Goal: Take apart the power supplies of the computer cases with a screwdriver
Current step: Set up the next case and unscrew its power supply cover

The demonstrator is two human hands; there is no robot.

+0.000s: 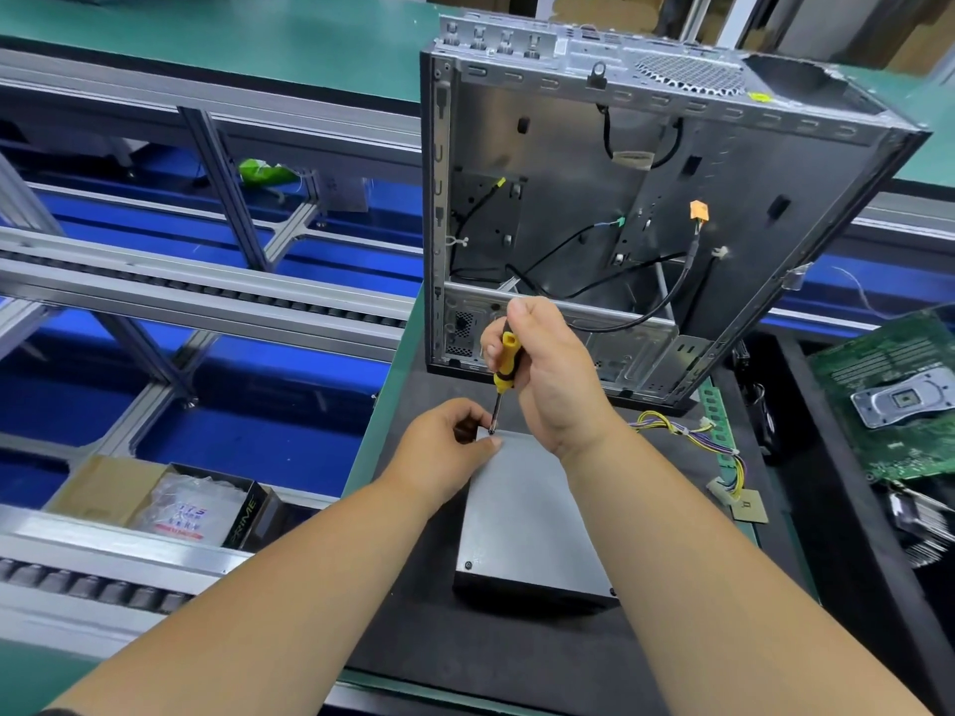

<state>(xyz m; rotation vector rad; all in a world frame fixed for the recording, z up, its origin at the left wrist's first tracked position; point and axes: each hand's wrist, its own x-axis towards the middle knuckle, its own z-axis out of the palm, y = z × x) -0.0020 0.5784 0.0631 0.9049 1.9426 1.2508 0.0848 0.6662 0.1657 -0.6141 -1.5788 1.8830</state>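
Note:
A grey metal power supply (522,519) lies flat on the black mat (444,643) in front of me. My right hand (553,369) grips a screwdriver (504,372) with a yellow and black handle, held upright, its tip on the box's far left corner. My left hand (444,449) pinches that same corner beside the tip. Behind the box stands an open, gutted computer case (646,198) with loose black cables inside. A bundle of yellow and purple wires (692,441) trails from the power supply to the right.
A green motherboard (899,400) lies on the right, with a heatsink (925,524) below it. To the left run aluminium conveyor rails (196,297) over blue panels. A cardboard box (170,503) holding a plastic bag sits at lower left.

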